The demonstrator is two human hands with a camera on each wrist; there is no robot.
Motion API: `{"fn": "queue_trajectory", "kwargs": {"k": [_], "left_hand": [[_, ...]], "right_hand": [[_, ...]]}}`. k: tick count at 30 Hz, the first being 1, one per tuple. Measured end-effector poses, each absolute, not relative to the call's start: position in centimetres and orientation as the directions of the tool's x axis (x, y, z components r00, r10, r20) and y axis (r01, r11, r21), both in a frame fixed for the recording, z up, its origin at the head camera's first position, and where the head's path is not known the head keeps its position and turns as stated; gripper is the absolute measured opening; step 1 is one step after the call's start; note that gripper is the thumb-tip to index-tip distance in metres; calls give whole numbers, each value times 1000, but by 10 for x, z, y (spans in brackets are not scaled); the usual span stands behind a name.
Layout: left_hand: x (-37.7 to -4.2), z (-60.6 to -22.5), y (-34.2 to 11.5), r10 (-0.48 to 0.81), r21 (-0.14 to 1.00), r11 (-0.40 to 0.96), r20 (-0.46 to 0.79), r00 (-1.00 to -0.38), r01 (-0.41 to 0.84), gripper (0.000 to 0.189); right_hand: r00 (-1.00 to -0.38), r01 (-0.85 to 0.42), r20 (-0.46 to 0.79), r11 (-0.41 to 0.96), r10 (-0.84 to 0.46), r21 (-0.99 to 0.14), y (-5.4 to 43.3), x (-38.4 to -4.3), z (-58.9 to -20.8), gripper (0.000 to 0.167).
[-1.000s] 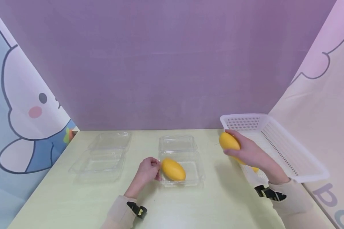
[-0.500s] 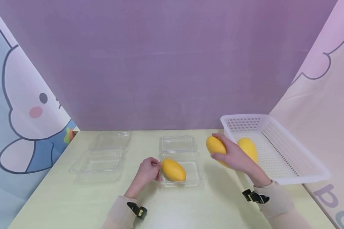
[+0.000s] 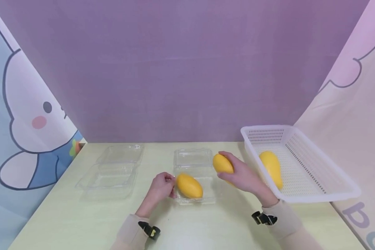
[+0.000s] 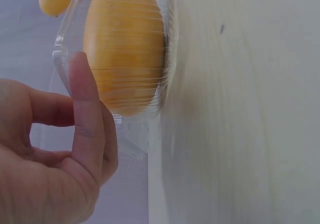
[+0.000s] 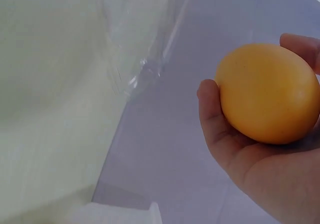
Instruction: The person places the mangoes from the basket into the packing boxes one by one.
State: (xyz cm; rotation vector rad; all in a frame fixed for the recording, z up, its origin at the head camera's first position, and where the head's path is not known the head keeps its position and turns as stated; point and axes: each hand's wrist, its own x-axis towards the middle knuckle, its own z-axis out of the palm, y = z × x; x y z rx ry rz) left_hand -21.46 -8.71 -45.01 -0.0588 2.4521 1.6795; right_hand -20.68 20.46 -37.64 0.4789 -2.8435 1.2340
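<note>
My left hand [image 3: 162, 184] pinches the left rim of an open clear plastic container [image 3: 211, 195] in the middle of the table. One yellow mango [image 3: 189, 185] lies inside it, and the left wrist view shows this mango [image 4: 125, 49] through the ribbed wall beside my fingers [image 4: 85, 114]. My right hand [image 3: 240, 177] grips a second mango [image 3: 222, 164] just above the container's right side. In the right wrist view the held mango [image 5: 267, 91] sits in my curled fingers [image 5: 212, 114]. A third mango [image 3: 270, 168] lies in the white basket [image 3: 318, 197].
A second, empty clear container [image 3: 109, 175] stands open at the left of the pale green table [image 3: 81, 222]. The white basket sits at the right edge. A purple backdrop closes the far side, with printed curtains on both sides.
My right hand has carried its mango leftward from the basket to just over the container's right side. The left hand and the mango in the container have stayed put.
</note>
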Motion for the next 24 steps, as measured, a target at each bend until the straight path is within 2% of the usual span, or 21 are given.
{"fn": "queue_trajectory", "kwargs": {"k": [12,24], "left_hand": [[-213,-448,-87,82,916,392,-128,-988,-86,20],[-213,-447,-87,85,918,385,-139,-987,-97,19]], "right_hand": [[-955,-273,125,630,-271,-727,181,-214,-403,74],[-948,-297,143,632,-283,-716,163,-218,-416,75]]}}
